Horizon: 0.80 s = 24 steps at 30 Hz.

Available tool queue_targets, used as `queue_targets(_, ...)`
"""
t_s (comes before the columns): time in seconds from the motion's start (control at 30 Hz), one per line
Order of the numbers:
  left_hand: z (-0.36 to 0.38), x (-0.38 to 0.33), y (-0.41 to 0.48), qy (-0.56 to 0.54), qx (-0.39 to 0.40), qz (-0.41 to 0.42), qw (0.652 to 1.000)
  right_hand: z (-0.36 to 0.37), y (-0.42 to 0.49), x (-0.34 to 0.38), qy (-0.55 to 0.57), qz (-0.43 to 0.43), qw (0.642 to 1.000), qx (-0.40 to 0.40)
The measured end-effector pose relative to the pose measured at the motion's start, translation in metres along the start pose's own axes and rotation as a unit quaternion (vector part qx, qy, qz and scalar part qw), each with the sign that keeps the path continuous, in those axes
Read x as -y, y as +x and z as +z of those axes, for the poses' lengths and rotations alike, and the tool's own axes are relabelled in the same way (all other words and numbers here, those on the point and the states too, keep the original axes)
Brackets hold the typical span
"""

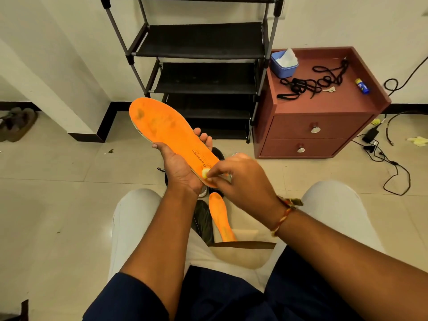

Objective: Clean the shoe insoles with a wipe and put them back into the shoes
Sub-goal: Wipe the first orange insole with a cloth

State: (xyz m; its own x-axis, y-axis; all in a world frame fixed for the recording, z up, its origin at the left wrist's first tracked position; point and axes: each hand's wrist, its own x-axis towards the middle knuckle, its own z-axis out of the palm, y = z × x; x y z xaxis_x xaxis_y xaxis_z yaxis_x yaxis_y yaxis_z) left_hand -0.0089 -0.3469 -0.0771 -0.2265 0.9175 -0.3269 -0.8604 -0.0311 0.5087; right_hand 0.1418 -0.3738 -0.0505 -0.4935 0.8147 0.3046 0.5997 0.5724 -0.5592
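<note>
Pinching a small pale crumpled wipe [205, 173] between the curled fingers [216, 169] of the right hand [234, 179]. Pressing that wipe onto the near, heel end of a long orange foam insole [166, 130] with dark smudges toward its toe and the printed word "cushion" near the heel. Gripping the same insole from beneath with the left hand [178, 167], fingers [205, 137] wrapped round its far edge and thumb on the near edge. Insole held up off the floor, toe end slanting far and left, heel end near and right. On the right wrist, a red-and-yellow thread bracelet [283, 216].

Below the hands, between the knees, a second orange foam insole [221, 216] lying on the pale tiled floor [69, 193], just beside a dark shoe [203, 218]. Another black shoe [217, 154] mostly hidden behind the hands.

Farther off, a black metal-framed shoe rack [203, 40] against the wall. To its right, a reddish-brown two-drawer cabinet [324, 105] carrying a blue plastic tub [283, 66] with white tissue sticking out, and a tangle of black laces [312, 82].
</note>
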Motion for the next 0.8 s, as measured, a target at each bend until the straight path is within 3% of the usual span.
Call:
queue_targets(0.1, -0.002, -0.001, 0.002, -0.015, -0.009, -0.005, 1.0, 0.004, -0.008, 0.004, 0.011, -0.017, 0.999, 0.036)
queue_targets(0.3, 0.004, 0.003, -0.005, -0.005, 0.003, -0.008, 1.0, -0.004, 0.008, -0.025, -0.032, 0.041, 0.996, -0.075)
queue_targets(0.47, 0.002, 0.006, -0.003, 0.002, -0.012, -0.015, 1.0, 0.004, -0.005, 0.004, 0.004, -0.026, 1.0, 0.007)
queue_targets(0.67, 0.011, 0.015, -0.014, 0.08, 0.019, -0.045, 0.996, -0.008, 0.021, -0.015, -0.063, 0.029, 0.993, -0.098)
queue_targets(0.8, 0.012, 0.018, -0.017, 0.107, 0.039, -0.087, 0.99, 0.003, 0.014, 0.013, -0.047, -0.006, 0.996, -0.069)
